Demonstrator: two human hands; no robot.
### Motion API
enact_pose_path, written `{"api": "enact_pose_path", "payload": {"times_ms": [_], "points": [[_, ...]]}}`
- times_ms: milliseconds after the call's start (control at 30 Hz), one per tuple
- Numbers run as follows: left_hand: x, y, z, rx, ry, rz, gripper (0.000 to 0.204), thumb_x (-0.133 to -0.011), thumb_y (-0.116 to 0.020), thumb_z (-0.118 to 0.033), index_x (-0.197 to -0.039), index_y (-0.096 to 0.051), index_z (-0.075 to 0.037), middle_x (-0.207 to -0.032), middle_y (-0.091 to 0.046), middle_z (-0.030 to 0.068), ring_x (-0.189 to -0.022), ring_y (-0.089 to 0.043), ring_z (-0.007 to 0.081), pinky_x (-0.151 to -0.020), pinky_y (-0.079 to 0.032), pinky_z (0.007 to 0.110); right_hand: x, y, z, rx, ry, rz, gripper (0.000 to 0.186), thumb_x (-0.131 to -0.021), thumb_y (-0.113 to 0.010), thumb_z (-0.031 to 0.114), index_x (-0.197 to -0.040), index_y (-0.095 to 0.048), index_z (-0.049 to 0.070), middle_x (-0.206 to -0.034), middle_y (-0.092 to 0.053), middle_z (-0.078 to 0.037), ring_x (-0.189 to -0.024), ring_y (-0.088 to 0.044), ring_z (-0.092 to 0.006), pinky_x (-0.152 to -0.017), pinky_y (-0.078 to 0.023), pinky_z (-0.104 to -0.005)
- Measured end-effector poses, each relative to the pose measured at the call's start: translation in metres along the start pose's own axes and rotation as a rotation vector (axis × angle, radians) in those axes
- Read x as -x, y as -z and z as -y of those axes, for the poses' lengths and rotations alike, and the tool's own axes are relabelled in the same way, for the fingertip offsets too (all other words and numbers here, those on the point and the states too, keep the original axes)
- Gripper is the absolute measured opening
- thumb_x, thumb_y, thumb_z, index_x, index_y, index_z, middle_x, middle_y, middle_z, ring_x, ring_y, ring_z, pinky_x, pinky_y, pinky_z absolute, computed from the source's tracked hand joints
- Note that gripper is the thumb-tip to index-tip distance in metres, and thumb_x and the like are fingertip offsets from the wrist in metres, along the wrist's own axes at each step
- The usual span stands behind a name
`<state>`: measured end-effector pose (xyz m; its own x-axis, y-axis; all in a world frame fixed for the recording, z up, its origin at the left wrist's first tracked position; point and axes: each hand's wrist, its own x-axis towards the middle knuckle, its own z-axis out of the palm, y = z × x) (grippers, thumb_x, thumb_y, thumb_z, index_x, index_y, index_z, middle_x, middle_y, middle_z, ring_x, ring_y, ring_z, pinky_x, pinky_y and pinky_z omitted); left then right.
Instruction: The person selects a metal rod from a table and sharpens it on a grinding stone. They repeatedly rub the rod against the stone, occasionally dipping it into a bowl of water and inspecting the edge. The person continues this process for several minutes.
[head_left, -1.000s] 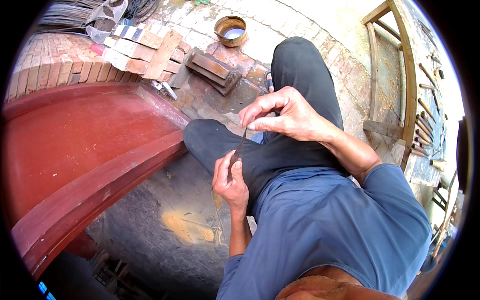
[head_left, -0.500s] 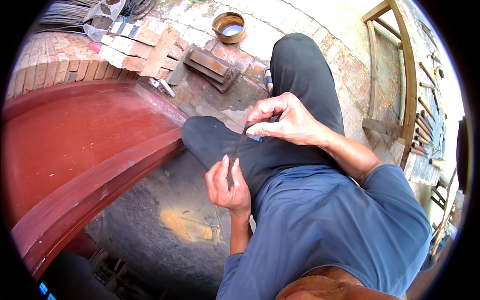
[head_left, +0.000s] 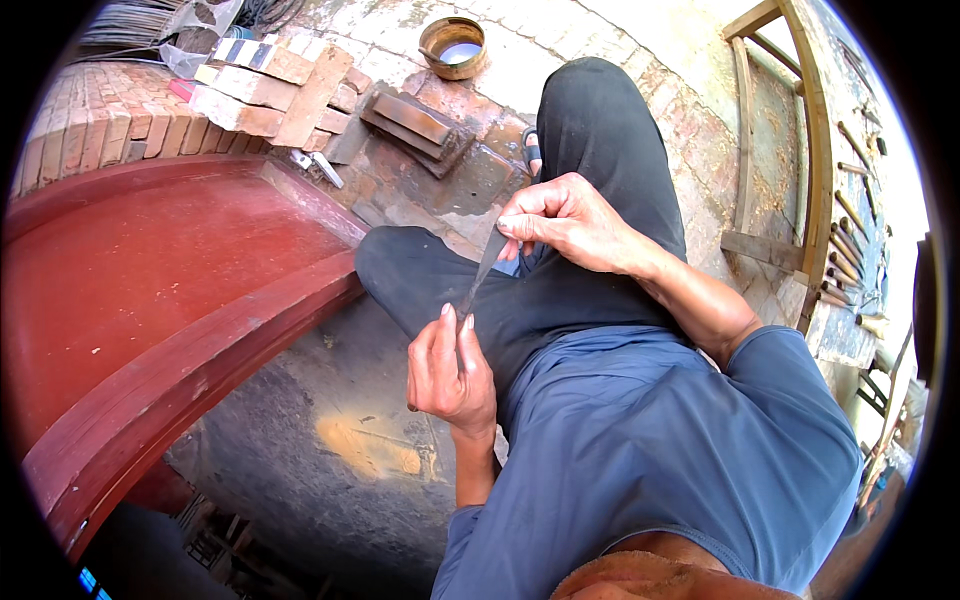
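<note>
A thin, dark, flat strip with a tapering end [head_left: 487, 262] slants between the two bare hands, to the right of a broad, red-painted wooden panel with a raised edge [head_left: 150, 280] and apart from it. The right hand [head_left: 570, 225] pinches the strip's upper, wider end between thumb and fingers; the left hand [head_left: 452, 375], nearer the red panel, has its thumb and fingertips closed about the lower, narrower end. The length between them is bare and lies above the lap of the black cloth trousers [head_left: 610, 140], one knee of which comes close to the panel's right-hand end. Beyond the panel stands a stack of pale and reddish bricks [head_left: 265, 100]; right of that stack, also beyond the panel, lie brown rectangular blocks [head_left: 410, 122], with a round brownish bowl of pale liquid [head_left: 455, 72] farther out. Well to the panel's right, past the person, are tools with wooden handles [head_left: 845, 255].
</note>
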<state>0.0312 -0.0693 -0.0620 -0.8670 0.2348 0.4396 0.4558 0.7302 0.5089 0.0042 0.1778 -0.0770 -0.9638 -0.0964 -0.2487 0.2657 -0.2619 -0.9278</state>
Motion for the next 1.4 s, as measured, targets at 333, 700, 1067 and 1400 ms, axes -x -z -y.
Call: {"api": "enact_pose_path", "payload": {"times_ms": [333,700,1067,1400], "points": [[0.0,0.0,0.001,-0.005,-0.018,0.03,0.034,-0.084,-0.085,0.007,-0.116,-0.081,-0.002,-0.096,-0.073,0.0115,-0.079,-0.071,0.0236,-0.066,-0.057,0.036,-0.005,0.0,0.0,0.064,0.001,0.019,0.025,-0.106,-0.072,0.023,-0.095,-0.079,0.001,-0.082,-0.078,-0.002,-0.074,-0.068,-0.0073,-0.069,-0.052,-0.0263],[0.004,-0.003,0.002,0.025,0.033,0.061,0.032,-0.086,-0.083,0.007,-0.117,-0.081,-0.001,-0.097,-0.073,0.0119,-0.081,-0.071,0.0238,-0.068,-0.057,0.036,-0.006,0.002,-0.015,-0.076,0.002,0.001,0.033,-0.109,-0.068,0.029,-0.093,-0.078,0.001,-0.081,-0.077,-0.002,-0.076,-0.068,-0.0068,-0.068,-0.052,-0.0262],[0.007,-0.003,0.003,0.049,0.074,0.079,0.031,-0.088,-0.082,0.006,-0.118,-0.08,0.0,-0.099,-0.074,0.0126,-0.083,-0.071,0.0233,-0.07,-0.058,0.035,-0.003,0.005,-0.011,0.027,0.03,0.088,0.031,-0.111,-0.065,0.028,-0.101,-0.078,0.002,-0.089,-0.078,-0.002,-0.083,-0.07,-0.0076,-0.073,-0.054,-0.0276],[0.003,-0.006,-0.004,0.64,0.476,0.191,0.021,-0.104,-0.069,-0.005,-0.121,-0.074,0.007,-0.102,-0.075,0.011,-0.089,-0.072,0.0171,-0.081,-0.057,0.032,-0.002,-0.005,-0.009,0.155,0.174,0.147,0.043,-0.101,-0.079,0.025,-0.138,-0.071,0.005,-0.121,-0.078,-0.006,-0.107,-0.072,-0.0145,-0.092,-0.059,-0.0338]]}}
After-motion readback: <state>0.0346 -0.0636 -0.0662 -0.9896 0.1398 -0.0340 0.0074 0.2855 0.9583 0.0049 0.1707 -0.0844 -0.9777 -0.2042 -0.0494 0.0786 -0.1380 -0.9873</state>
